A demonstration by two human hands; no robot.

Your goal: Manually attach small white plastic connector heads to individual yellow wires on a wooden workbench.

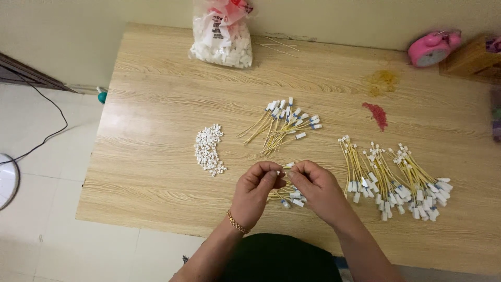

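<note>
Both hands meet at six o'clock on the wooden table [156,104]. The left hand [254,190] pinches its fingers [269,169] closed on a small white connector [288,165], and the right hand [318,188] grips a short bundle of yellow wires [287,197] with its fingers closed. A pile of loose white connectors [209,149] lies at nine o'clock of the hands, a fanned wire bunch [284,124] at twelve, and larger wire bundles [396,180] at three. A plastic bag of white parts [222,34] sits at the far edge.
</note>
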